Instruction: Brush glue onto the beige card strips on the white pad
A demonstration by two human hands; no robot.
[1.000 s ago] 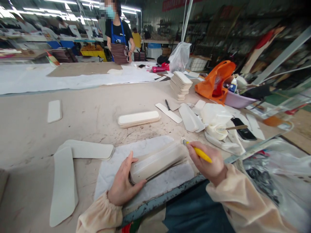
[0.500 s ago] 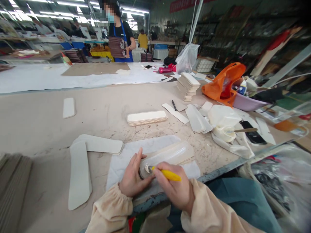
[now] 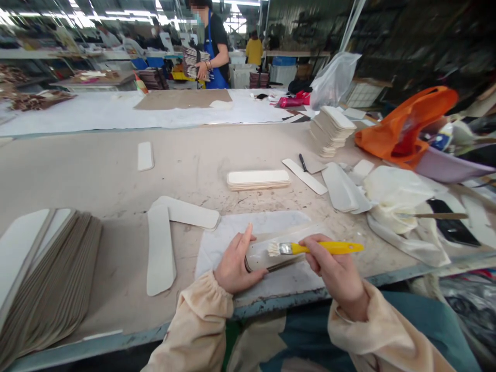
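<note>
My right hand [image 3: 338, 269] grips a paintbrush [image 3: 351, 248] by its yellow handle. The brush lies nearly level, its pale bristles pointing left, at the upper face of a rounded, glossy off-white panel [image 3: 256, 254]. Under that panel, edges of more pieces show, so it tops a thin stack. My left hand [image 3: 237, 264] holds the stack's left end, with the thumb along the near side and the fingers at the far side. A white sheet [image 3: 211, 248] lies beneath the stack. Part of the panel's right end is hidden behind the brush and my right hand.
Two white panels [image 3: 160, 253] lie left, near a large leaning stack [image 3: 62, 279]. Ahead is a small panel stack [image 3: 258, 180]. To the right are a plastic-lined container [image 3: 395, 194], a phone [image 3: 453, 225] and an orange bag [image 3: 411, 124]. A co-worker [image 3: 217, 46] stands behind.
The brush has moved right along the panel, away from my left fingers, and its handle is now nearly level. My left hand keeps its hold. The view has swung left.
</note>
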